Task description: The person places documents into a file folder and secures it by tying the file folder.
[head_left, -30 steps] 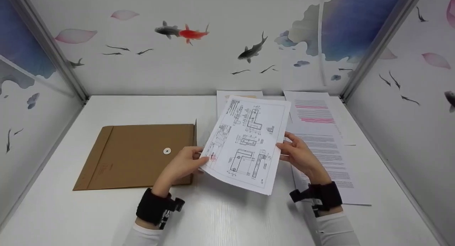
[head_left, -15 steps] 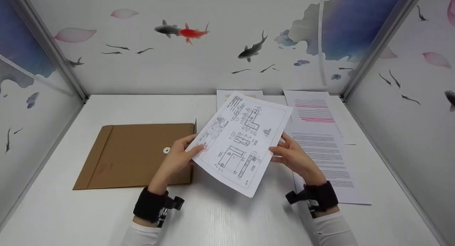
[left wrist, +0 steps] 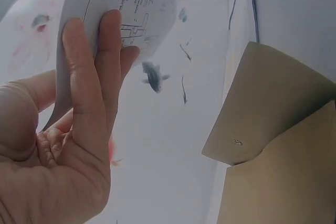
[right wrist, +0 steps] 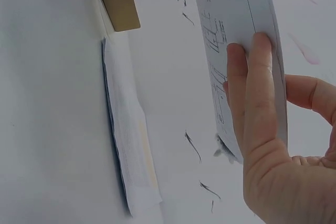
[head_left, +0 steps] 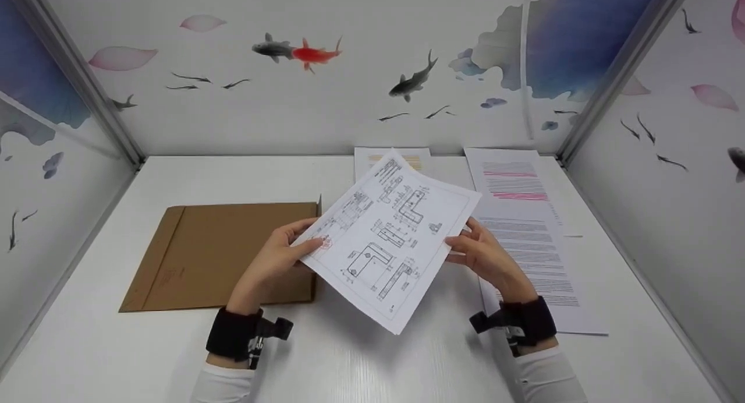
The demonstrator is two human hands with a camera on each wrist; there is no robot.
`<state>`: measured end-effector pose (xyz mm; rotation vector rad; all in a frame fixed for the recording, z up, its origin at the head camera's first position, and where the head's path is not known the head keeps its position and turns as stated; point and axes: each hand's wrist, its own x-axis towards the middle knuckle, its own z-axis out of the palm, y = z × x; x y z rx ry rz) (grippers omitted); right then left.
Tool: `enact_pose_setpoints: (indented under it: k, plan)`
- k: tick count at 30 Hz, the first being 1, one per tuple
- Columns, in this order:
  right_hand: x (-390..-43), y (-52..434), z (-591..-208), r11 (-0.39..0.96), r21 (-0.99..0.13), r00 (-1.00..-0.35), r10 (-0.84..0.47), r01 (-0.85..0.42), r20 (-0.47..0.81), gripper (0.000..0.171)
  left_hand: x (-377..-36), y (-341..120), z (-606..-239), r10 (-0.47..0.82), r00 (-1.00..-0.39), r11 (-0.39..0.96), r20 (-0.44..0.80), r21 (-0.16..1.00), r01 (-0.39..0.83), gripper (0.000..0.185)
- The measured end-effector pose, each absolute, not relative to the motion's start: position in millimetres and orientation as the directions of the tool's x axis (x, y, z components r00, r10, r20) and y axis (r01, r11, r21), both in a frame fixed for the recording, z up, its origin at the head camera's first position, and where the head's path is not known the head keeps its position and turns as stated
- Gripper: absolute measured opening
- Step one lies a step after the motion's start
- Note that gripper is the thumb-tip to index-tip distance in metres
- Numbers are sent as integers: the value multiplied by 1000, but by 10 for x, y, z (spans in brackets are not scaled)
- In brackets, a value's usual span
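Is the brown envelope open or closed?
Open. The brown envelope lies flat on the table, and the left wrist view shows its flap standing up.

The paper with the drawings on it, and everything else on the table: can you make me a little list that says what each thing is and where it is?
held thing: paper with drawings, lifted off the table, tilted
left hand: pinches the paper's left edge
right hand: holds the paper's right edge
brown envelope: flat on the table, left of the paper, flap open
printed pages with pink marks: flat on the table, right side
another sheet: behind the paper, near the back wall
table: white
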<state>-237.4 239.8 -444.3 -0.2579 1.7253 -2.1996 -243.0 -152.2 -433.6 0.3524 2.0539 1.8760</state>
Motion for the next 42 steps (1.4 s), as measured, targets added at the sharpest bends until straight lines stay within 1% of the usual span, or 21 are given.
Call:
enact_pose_setpoints:
  k: [5,10,18,20,25,27,35,42]
  plan:
    - [-2364,2420,-4425,-204,-970,-945,-320,135,-64,51,-2461,-1611,-4350,440,-895,75,-79,996,-51,58]
    - [-2365,2436,-4423,-179,-975,-950,-306,129,-69,39,-2455,-1676,-4346,456,-886,47,-89,996,-76,58]
    - [-2374,2453,-4428,-175,-972,-953,-285,156,-101,33,-2446,-1767,-4331,516,-851,21,-104,994,-109,60]
    - [-2374,2456,-4430,-168,-972,-953,-280,165,-113,36,-2448,-1794,-4333,527,-844,23,-100,994,-103,59]
    - [-2379,2482,-4435,-147,-975,-951,-283,168,-122,52,-2468,-1858,-4354,552,-830,39,-78,997,-68,56]
    - [-2382,2500,-4438,-133,-977,-951,-284,168,-125,56,-2474,-1876,-4363,560,-825,38,-72,997,-61,56]
    - [-2409,2549,-4475,-61,-984,-937,-318,169,-141,63,-2467,-1898,-4359,557,-826,37,-87,996,-80,57]
    - [-2420,2567,-4478,-64,-985,-939,-317,161,-133,60,-2485,-1874,-4362,550,-831,51,-87,996,-71,55]
